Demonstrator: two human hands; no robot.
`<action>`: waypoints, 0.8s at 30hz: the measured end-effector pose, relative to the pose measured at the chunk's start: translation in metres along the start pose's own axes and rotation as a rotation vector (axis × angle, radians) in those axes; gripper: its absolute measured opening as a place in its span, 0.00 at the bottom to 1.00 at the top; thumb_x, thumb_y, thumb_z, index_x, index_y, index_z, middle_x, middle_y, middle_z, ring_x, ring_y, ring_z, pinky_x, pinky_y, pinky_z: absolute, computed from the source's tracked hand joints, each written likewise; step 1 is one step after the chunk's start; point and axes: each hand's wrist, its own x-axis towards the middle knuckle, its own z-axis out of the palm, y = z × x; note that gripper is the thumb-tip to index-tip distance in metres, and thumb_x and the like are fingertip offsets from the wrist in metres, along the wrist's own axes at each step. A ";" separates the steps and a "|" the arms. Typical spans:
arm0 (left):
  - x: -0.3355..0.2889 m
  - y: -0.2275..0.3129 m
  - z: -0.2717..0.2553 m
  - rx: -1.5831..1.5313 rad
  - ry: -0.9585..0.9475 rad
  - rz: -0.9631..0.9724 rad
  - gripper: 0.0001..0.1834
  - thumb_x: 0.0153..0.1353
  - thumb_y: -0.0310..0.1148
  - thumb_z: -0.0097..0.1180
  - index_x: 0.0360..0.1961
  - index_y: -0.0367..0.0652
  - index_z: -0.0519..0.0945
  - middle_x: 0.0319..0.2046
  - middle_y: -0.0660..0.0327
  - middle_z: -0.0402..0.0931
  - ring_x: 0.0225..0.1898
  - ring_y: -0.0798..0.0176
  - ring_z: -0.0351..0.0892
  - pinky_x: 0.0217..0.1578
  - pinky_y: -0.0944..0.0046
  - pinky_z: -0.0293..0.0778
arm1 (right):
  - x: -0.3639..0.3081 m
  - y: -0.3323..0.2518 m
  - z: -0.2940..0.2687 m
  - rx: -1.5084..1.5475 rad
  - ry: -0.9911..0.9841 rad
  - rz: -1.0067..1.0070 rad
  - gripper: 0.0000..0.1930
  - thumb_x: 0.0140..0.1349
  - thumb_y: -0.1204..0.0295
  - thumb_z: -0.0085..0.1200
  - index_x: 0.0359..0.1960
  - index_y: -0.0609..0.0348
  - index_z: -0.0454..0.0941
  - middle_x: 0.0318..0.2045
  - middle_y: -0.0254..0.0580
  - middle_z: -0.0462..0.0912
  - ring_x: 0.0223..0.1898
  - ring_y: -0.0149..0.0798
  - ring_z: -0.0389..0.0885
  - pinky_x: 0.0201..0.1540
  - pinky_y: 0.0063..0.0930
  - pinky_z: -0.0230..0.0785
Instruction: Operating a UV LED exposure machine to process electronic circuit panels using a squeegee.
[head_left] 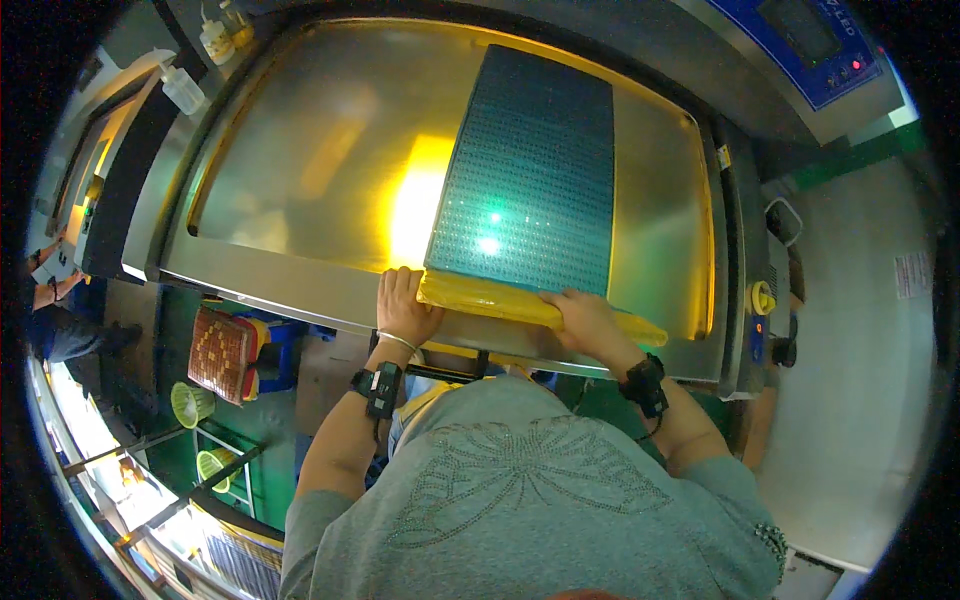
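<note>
A blue-green panel [530, 160] with rows of fine repeating marks lies flat on a wide steel bed [300, 150]. Along its near edge runs a yellow, glossy strip [480, 293] that looks like tape or film wrap. My left hand [405, 308] rests on the bed's front rim at the strip's left end, fingers stretched forward and lying flat. Farther right, my right hand [588, 322] grips the strip, thumb on top; its other fingers are partly hidden. Both wrists wear black strapped devices, and a pale bangle circles the left one.
Squeeze bottles [182, 90] stand beyond the bed's left corner. A blue control panel [805, 45] hangs at the upper right, above a yellow-collared knob [762, 298]. Stacked crates [222, 352] and green baskets [192, 404] are at lower left. Another person's hands [60, 285] show at the far left.
</note>
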 end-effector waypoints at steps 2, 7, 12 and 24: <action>-0.001 0.000 0.000 0.004 -0.006 0.000 0.16 0.43 0.39 0.59 0.31 0.41 0.73 0.30 0.55 0.67 0.36 0.51 0.67 0.43 0.55 0.65 | -0.002 -0.001 0.000 -0.018 0.048 -0.018 0.24 0.46 0.71 0.56 0.50 0.53 0.73 0.37 0.48 0.77 0.39 0.53 0.76 0.42 0.43 0.70; -0.002 -0.002 -0.002 0.034 0.024 0.050 0.16 0.43 0.39 0.59 0.31 0.41 0.73 0.30 0.55 0.68 0.36 0.51 0.67 0.43 0.55 0.65 | -0.006 -0.003 0.004 0.010 0.045 -0.015 0.24 0.46 0.73 0.55 0.49 0.54 0.72 0.40 0.49 0.77 0.42 0.53 0.76 0.44 0.41 0.70; -0.001 -0.001 -0.004 -0.003 -0.059 0.043 0.15 0.44 0.39 0.58 0.29 0.41 0.74 0.30 0.54 0.67 0.36 0.51 0.67 0.43 0.54 0.64 | -0.018 0.010 0.011 0.053 0.006 0.029 0.25 0.46 0.78 0.54 0.51 0.55 0.71 0.45 0.49 0.76 0.46 0.52 0.74 0.48 0.40 0.68; 0.018 0.005 -0.001 -0.020 -0.067 -0.065 0.12 0.42 0.36 0.58 0.25 0.40 0.73 0.29 0.52 0.68 0.35 0.46 0.68 0.45 0.47 0.65 | 0.094 0.124 -0.035 -0.059 0.178 -0.002 0.30 0.45 0.85 0.44 0.55 0.55 0.68 0.48 0.55 0.74 0.46 0.55 0.74 0.50 0.42 0.68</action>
